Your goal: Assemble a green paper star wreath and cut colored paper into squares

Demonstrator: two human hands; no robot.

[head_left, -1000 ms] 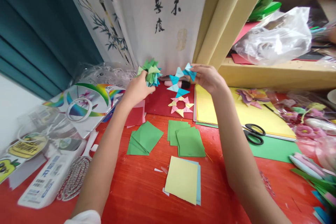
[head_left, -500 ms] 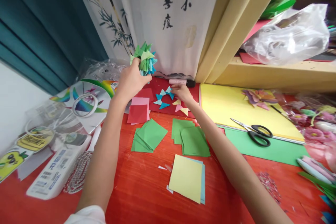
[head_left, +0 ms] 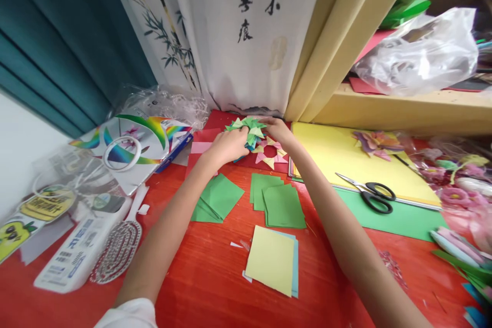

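A stack of folded-paper rings (head_left: 253, 128), green and pale green with blue beneath, sits low over the red paper at the back of the table. My left hand (head_left: 230, 144) grips its near left side, fingers closed on the pointed folds. From the right, my right hand (head_left: 280, 130) has its fingers curled at the stack's far edge; their tips are partly hidden. Just in front of the stack lies a flat pink and pale yellow folded-paper ring (head_left: 270, 156). Pink and red paper squares (head_left: 198, 156) lie partly under my left forearm.
Green paper squares (head_left: 284, 206), more green squares (head_left: 221, 197) and a pale yellow sheet (head_left: 269, 261) lie nearer. Black-handled scissors (head_left: 374, 197) rest on coloured sheets (head_left: 326, 159) at right. A tape roll (head_left: 122, 154), hairbrush (head_left: 117, 251) and plastic packs stand left.
My left hand has lowered the green folded stack rightward to where the blue ring lay. My right hand has shifted slightly right and now meets the stack. The pink and yellow ring is now uncovered.
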